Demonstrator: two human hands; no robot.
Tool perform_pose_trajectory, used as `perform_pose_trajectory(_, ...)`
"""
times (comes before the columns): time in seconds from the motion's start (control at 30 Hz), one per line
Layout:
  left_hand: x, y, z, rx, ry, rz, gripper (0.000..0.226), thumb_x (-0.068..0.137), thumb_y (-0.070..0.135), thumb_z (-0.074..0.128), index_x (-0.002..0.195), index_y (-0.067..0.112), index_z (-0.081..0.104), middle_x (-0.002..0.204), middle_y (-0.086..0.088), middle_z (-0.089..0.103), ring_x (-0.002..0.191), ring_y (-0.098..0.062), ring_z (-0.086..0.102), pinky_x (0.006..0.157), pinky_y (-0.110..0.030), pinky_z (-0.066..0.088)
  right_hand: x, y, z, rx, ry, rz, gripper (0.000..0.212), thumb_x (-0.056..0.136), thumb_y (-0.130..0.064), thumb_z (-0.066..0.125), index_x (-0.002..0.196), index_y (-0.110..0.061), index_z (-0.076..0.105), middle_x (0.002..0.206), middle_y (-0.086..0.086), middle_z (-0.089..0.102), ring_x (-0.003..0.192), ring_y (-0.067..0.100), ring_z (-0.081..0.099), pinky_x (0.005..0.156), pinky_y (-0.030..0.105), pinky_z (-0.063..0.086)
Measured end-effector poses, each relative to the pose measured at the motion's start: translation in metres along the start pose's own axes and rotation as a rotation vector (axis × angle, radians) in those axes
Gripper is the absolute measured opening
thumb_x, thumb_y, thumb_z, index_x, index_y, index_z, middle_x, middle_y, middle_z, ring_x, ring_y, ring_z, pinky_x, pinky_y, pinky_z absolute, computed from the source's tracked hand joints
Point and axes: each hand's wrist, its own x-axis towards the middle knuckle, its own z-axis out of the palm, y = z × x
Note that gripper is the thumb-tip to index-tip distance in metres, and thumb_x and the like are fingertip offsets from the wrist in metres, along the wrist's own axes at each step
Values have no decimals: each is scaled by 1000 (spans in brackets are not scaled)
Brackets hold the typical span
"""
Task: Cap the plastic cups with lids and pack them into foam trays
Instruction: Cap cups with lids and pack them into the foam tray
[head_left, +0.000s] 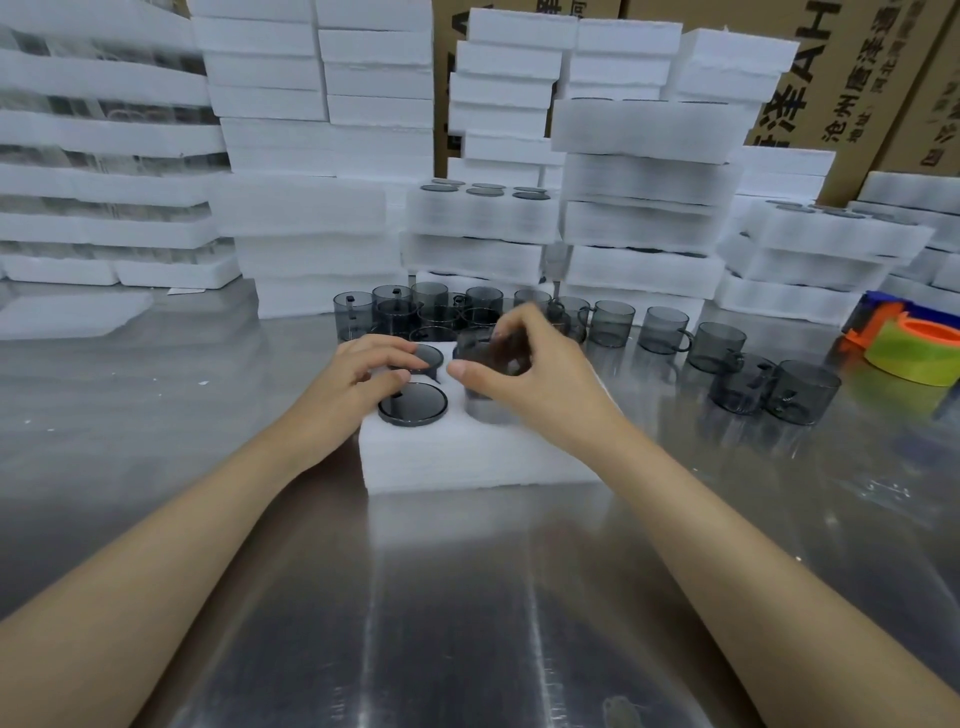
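Here, at a steel table (467, 597), a person's right hand (530, 364) gripped a dark plastic cup (480, 349) from above, fingers and thumb curled round its top. It held the cup over the right side of a white foam tray (467, 457) lying under both hands. The left hand (358, 374) rested on the tray's other side, fingers loosely bent and holding nothing, with their tips on the lid of the far capped cup (428, 356). The near capped cup (413, 404) sat in its pocket just below that hand's thumb.

The held cup was blurred, so whether it carried a lid could not be told. The step appeared to be seating it in a pocket beside the two already packed. Done well, that would call for a straight drop with the handle turned to match its neighbours. The left hand would brace the light tray against sliding on smooth metal, and a press would come only once the base sat square.

Beyond the fingertips, loose cups (613, 322), apparently uncapped, crowded close behind the tray. More trailed off to the right of the right hand, where a careless wrist could knock them. Farther right lay a green-and-orange tape roll (909, 358). Stacks of foam trays (644, 223) and cardboard cartons (831, 78) walled off the far side.
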Motion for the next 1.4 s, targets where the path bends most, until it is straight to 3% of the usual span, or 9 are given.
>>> perform_pose_trajectory(0.2,0,-1,0,5,1,9,20,90,24,56,95,38,68,120,19,57,129,-11,39,111,-40,31,-1,-1,1,-35,-49,-48,36,78,-36,76,67,-13,52,88,1,60,80,12,54,67,17,39)
perform_pose_trajectory(0.3,1,-2,1,1,12,3,31,94,8,55,94,36,69,120,16,57,129,-13,38,111,-41,31,-1,-1,1,-141,-82,-58,26,81,-44,69,86,-25,52,89,-10,58,80,1,52,66,13,38)
perform_pose_trajectory(0.43,0,-1,1,-4,9,-2,30,95,8,55,94,35,69,121,16,57,130,-12,38,111,-38,31,-1,-2,1,-299,-172,-133,42,89,-47,58,129,-35,51,107,-10,53,98,3,51,85,26,43)
perform_pose_trajectory(0.63,0,2,1,14,7,-6,29,95,9,54,96,33,69,124,10,57,130,-12,38,112,-38,29,-1,-7,-7,-581,-281,-264,42,95,-53,40,133,-38,53,113,-6,48,101,14,50,82,31,41)
perform_pose_trajectory(0.77,-1,4,1,15,8,-6,29,95,7,54,97,31,69,125,8,57,130,-14,37,112,-36,28,-1,-8,-11,-490,-402,-225,42,96,-48,45,136,-35,51,120,-6,45,106,15,48,93,37,43)
perform_pose_trajectory(0.97,-1,5,1,27,5,-11,26,95,9,53,100,28,69,125,9,56,130,-12,37,113,-36,27,1,-4,-16,-513,-560,-176,53,98,-49,38,148,-34,31,145,-12,38,133,12,32,113,33,23)
perform_pose_trajectory(1.07,-1,5,1,34,10,-6,25,95,8,53,100,27,69,125,9,56,130,-13,37,113,-38,26,-1,-2,-15,-553,-665,-102,68,90,-67,28,151,-40,14,157,-20,14,147,9,8,120,45,3)
perform_pose_trajectory(1.17,-2,4,2,19,16,-4,26,95,7,54,99,28,69,124,10,57,130,-13,37,113,-37,27,-2,-1,-14,-652,-762,-62,89,72,-83,17,150,-43,0,157,-27,-5,146,9,-14,118,42,-12)
perform_pose_trajectory(1.4,0,-2,0,19,1,13,28,95,10,54,98,33,69,122,17,56,130,-11,37,111,-34,29,-5,4,-10,-677,-703,-113,91,72,-86,14,151,-42,3,156,-28,-3,144,7,-21,116,37,-17)
